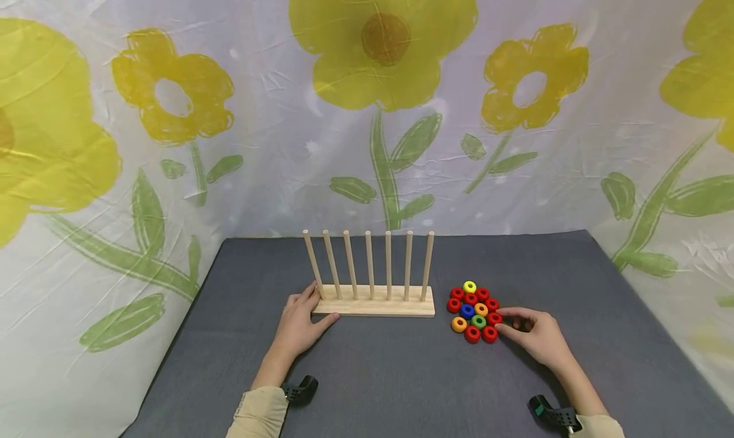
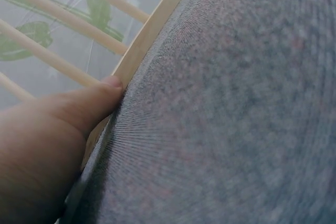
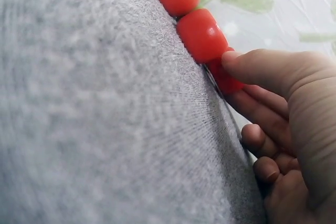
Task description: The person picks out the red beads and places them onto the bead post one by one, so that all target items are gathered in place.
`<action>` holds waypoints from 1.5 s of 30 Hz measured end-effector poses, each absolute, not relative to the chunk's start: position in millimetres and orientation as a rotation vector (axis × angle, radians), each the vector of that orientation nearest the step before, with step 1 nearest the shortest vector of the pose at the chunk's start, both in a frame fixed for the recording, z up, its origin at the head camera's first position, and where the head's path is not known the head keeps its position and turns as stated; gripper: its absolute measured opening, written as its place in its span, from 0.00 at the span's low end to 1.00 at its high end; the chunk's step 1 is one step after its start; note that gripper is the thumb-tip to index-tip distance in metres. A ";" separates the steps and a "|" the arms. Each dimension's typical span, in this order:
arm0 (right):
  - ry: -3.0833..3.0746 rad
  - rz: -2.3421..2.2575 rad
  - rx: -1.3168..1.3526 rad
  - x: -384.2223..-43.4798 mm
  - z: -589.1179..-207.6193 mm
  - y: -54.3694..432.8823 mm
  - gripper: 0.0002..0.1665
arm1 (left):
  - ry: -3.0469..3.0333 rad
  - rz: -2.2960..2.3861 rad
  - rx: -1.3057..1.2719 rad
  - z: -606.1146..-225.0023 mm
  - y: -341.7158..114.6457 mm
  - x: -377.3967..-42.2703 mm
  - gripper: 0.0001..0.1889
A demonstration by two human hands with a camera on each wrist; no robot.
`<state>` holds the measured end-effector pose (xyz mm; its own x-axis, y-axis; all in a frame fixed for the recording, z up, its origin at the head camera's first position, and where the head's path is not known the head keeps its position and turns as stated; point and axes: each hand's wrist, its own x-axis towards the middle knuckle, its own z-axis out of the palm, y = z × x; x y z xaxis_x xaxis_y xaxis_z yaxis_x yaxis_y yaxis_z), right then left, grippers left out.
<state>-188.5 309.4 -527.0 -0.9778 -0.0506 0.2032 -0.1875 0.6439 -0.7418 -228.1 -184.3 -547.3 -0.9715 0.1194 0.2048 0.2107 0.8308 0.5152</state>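
Observation:
A wooden peg rack (image 1: 373,307), a flat base with a row of several upright pegs, stands at the middle of the table. My left hand (image 1: 299,326) holds its left end, the thumb (image 2: 107,90) against the front edge and the other fingers round the end toward the back. To the right lies a cluster of beads with holes, mostly red, with some orange, one blue (image 1: 467,311), one green (image 1: 478,322) and one yellow (image 1: 469,287). At the cluster's right side my right hand (image 1: 539,339) pinches a red bead (image 3: 227,80) between thumb and forefinger.
A dark grey cloth (image 1: 390,380) covers the table. Behind it hangs a backdrop (image 1: 275,138) printed with yellow flowers. Each wrist wears a black strapped device, the left one (image 1: 301,390) and the right one (image 1: 553,414).

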 end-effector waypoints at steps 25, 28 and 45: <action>-2.612 1.264 0.178 -188.4 -522.0 304.6 0.15 | -2.823 -0.856 -0.282 -547.3 -184.2 -228.4 0.39; -2.603 1.255 0.191 -190.2 -520.5 303.4 0.14 | -2.821 -0.860 -0.278 -547.1 -183.8 -227.6 0.39; -2.607 1.247 0.214 -199.6 -503.6 299.2 0.15 | -2.824 -0.882 -0.270 -546.6 -184.6 -224.8 0.38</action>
